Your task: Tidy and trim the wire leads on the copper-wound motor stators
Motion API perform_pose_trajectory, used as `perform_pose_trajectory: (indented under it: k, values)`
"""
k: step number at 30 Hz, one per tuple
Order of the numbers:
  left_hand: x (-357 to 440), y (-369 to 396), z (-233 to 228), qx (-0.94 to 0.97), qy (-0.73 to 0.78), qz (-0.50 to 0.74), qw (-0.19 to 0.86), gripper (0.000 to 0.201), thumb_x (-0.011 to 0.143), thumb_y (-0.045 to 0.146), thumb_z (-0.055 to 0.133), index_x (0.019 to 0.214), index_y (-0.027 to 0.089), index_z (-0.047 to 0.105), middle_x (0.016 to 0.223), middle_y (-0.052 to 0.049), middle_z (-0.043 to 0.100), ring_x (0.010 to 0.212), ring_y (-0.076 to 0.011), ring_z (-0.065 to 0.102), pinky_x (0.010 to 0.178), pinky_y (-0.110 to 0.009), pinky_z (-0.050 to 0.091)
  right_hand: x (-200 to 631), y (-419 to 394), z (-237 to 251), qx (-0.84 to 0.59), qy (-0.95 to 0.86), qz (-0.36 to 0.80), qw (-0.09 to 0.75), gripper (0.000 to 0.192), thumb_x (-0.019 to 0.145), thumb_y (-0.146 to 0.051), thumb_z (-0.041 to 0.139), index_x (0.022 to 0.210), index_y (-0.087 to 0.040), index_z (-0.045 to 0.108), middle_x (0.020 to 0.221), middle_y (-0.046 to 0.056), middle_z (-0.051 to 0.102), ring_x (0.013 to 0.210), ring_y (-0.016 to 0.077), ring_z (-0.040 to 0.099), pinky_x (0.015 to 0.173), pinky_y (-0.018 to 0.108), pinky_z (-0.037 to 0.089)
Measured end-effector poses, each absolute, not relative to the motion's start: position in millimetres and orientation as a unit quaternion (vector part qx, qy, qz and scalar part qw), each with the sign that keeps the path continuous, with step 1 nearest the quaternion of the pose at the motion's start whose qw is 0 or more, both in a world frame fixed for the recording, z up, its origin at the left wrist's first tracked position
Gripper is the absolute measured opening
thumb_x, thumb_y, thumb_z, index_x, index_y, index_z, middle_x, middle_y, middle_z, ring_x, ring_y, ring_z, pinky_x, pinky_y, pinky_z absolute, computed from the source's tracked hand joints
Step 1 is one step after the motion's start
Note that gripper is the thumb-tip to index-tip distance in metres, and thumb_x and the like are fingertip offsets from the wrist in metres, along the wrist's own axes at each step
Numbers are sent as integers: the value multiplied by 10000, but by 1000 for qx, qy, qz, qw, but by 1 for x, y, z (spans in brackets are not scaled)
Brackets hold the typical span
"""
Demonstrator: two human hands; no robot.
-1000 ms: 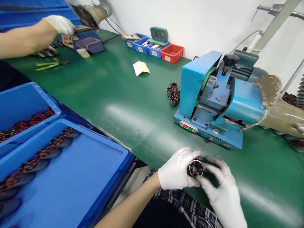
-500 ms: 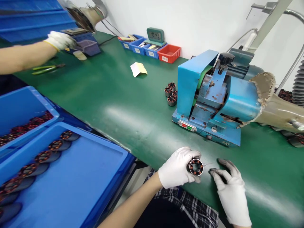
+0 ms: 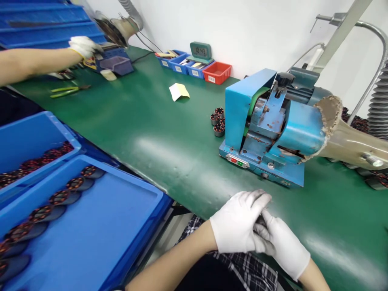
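My left hand (image 3: pixel 239 224), in a white glove, is closed around a motor stator, the metal ring with copper windings seen in it half a second ago. The fingers now cover it. My right hand (image 3: pixel 281 242), gloved with darkened fingertips, meets the left one at the near edge of the green bench. Its fingers are bent in against the left hand's, and what they grip is hidden. Beyond both hands stands a blue belt-grinding machine (image 3: pixel 263 133). Several more stators (image 3: pixel 219 129) are grouped on the bench at its left side.
A blue tray (image 3: pixel 121 226) with a row of stators is at lower left, beside a blue bin (image 3: pixel 33 121) of wound parts. A co-worker's gloved hand (image 3: pixel 83 46) is at upper left, near green pliers (image 3: pixel 68 91). A red box (image 3: pixel 217 72) stands by the wall.
My right hand has moved left to meet my left hand. My left hand has turned over, so the stator's open face no longer shows. The co-worker's hand has shifted slightly.
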State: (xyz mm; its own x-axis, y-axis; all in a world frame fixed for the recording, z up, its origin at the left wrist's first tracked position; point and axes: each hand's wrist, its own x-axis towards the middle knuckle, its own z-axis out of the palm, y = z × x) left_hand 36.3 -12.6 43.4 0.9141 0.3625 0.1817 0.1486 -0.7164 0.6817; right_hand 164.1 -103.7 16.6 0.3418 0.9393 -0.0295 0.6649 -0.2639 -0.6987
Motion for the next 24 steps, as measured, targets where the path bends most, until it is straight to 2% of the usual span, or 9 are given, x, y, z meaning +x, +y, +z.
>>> perform_pose_trajectory:
  k: [2, 5, 7, 11, 16, 19, 21, 24]
  values:
    - [33, -7, 34, 915, 139, 114, 362, 638, 716, 272, 613, 1270, 147, 323, 1280, -158, 452, 1149, -292, 470, 950, -429, 398, 165, -109, 11, -731, -565, 262, 277, 215, 794, -342, 530, 867, -184, 656, 640, 18, 664, 486, 160, 592, 472, 238, 458]
    - [28, -6, 25, 911, 137, 124, 369, 463, 761, 106, 483, 1205, 182, 375, 1239, -106, 486, 1151, -226, 468, 945, -363, 403, 163, -117, 6, -756, -537, 251, 278, 244, 830, -312, 417, 862, -203, 634, 627, 38, 654, 527, 190, 604, 506, 267, 445]
    - [26, -9, 23, 908, 144, 137, 369, 354, 798, 138, 467, 1144, 185, 409, 1224, -105, 492, 1155, -221, 459, 944, -360, 398, 162, -119, 7, -764, -499, 278, 301, 266, 845, -353, 391, 793, -213, 612, 594, 31, 630, 524, 185, 584, 511, 271, 431]
    - [28, -13, 20, 915, 166, 125, 346, 152, 847, 218, 460, 994, 181, 465, 1170, -92, 524, 1072, -227, 496, 905, -368, 401, 160, -116, 14, -724, -373, 452, 364, 338, 852, -450, 427, 635, -209, 522, 479, -18, 529, 420, 130, 474, 438, 236, 375]
    - [35, -16, 17, 940, 167, 101, 280, 103, 815, 185, 452, 909, 175, 492, 1020, -66, 565, 910, -224, 503, 806, -371, 404, 172, -113, 23, -672, -229, 559, 428, 362, 781, -485, 557, 602, -173, 514, 407, -36, 478, 337, 81, 363, 351, 199, 277]
    - [38, -18, 16, 941, 164, 103, 277, 110, 792, 146, 455, 886, 183, 495, 992, -34, 573, 871, -207, 485, 782, -359, 391, 188, -117, 23, -653, -144, 523, 528, 324, 753, -470, 604, 668, -163, 547, 408, -41, 480, 335, 76, 367, 333, 182, 262]
    - [38, -19, 15, 939, 165, 107, 283, 121, 782, 125, 454, 876, 189, 496, 992, -17, 575, 864, -197, 476, 777, -353, 384, 194, -122, 21, -659, -118, 478, 569, 298, 729, -448, 643, 726, -158, 572, 457, -28, 521, 372, 86, 417, 352, 184, 311]
    - [38, -19, 14, 939, 170, 112, 278, 117, 795, 138, 446, 887, 185, 501, 988, -27, 572, 873, -204, 467, 774, -357, 382, 184, -125, 14, -689, -171, 476, 519, 320, 647, -405, 724, 809, -148, 625, 629, 36, 641, 510, 132, 547, 482, 230, 450]
